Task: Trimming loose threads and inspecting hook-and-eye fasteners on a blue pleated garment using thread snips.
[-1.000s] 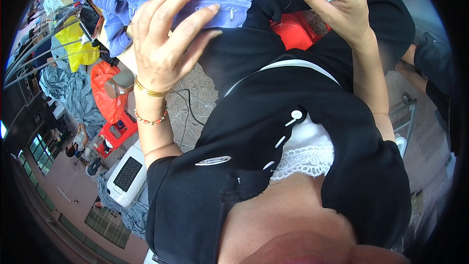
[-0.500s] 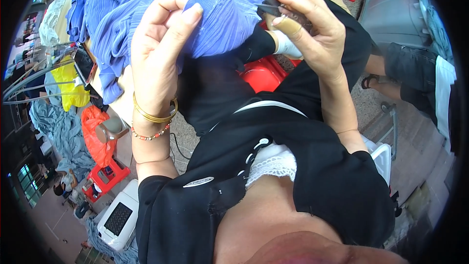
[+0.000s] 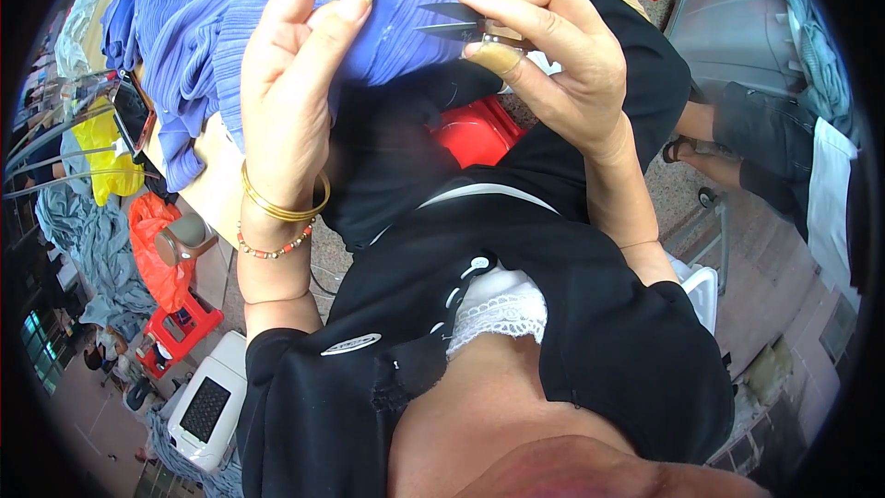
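Observation:
My left hand [image 3: 309, 41] pinches the edge of a blue-purple ribbed knit garment [image 3: 396, 23] between thumb and fingertips and holds it raised. A pale seam runs along the lifted piece. To its right, my right hand [image 3: 558, 60] grips small dark thread snips [image 3: 461, 24], their two blades apart and pointing left at the cloth. The blades lie over the garment in view; whether they touch it I cannot tell. A tan covering wraps my right thumb. More of the garment lies heaped on the table beyond my left hand.
A pale table edge [image 3: 207, 161] and a dark phone-like device [image 3: 134, 111] are at left. Red stools [image 3: 475, 134] stand between my legs, at lower left and far right. A grey bin [image 3: 737, 28] and another person's leg [image 3: 710, 120] are at right.
The snips in my right hand have moved left, nearer the garment, and their blades now show clearly apart. My left hand still holds the cloth and has risen slightly.

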`<state>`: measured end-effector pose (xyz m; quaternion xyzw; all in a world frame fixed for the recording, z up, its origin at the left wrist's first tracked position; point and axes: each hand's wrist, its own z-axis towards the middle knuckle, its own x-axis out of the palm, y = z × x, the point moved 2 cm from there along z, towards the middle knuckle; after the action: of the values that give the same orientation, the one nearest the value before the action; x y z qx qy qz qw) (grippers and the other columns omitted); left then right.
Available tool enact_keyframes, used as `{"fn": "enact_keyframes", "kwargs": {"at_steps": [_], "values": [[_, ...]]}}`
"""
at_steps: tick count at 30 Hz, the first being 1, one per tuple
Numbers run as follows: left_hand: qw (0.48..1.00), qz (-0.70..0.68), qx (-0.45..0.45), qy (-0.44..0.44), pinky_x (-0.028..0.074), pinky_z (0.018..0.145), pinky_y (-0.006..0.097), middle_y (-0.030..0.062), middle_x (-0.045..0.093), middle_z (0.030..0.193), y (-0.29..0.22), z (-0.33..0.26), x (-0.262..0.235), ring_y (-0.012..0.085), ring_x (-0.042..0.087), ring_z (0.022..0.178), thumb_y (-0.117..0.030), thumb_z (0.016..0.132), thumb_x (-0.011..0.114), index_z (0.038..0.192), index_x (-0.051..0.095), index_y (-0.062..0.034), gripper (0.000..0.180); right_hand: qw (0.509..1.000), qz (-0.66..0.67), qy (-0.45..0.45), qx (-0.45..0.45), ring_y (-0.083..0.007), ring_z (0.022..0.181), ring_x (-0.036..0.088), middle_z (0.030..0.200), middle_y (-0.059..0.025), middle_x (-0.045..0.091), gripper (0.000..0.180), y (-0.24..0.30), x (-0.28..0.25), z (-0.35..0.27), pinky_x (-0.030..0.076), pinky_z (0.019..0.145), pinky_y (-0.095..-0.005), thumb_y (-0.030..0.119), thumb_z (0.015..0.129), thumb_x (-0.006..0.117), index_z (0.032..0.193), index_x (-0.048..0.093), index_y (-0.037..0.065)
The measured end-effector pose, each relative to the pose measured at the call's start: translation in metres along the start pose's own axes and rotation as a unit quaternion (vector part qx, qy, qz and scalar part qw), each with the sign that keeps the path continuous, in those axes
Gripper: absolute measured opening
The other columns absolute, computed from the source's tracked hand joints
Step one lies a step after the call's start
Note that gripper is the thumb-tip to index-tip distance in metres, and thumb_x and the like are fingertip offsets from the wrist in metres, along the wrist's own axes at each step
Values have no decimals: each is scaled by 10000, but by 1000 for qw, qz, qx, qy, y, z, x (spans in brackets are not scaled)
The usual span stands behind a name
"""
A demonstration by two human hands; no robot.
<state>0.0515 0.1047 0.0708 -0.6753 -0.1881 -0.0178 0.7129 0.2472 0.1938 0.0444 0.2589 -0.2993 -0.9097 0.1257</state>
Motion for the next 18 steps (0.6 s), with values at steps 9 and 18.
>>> {"fn": "enact_keyframes", "kwargs": {"at_steps": [9, 18], "values": [[994, 94, 11, 47, 459, 944, 232, 94, 650, 1195, 8, -1, -3, 89, 604, 1070, -62, 982, 549, 1368, 509, 39, 401, 995, -92, 39, 14, -131, 642, 559, 841, -7, 589, 446, -5, 10, -10, 462, 558, -271, 133, 743, 824, 1179, 736, 169], [847, -286, 304, 329, 403, 739, 174, -12, 601, 891, 50, 38, 4, 19, 505, 796, -20, 1006, 490, 1406, 401, 12, 411, 995, -56, 80, 9, -118, 721, 548, 899, -47, 584, 437, 3, 7, -4, 436, 606, -246, 34, 754, 802, 1185, 728, 59]]}}
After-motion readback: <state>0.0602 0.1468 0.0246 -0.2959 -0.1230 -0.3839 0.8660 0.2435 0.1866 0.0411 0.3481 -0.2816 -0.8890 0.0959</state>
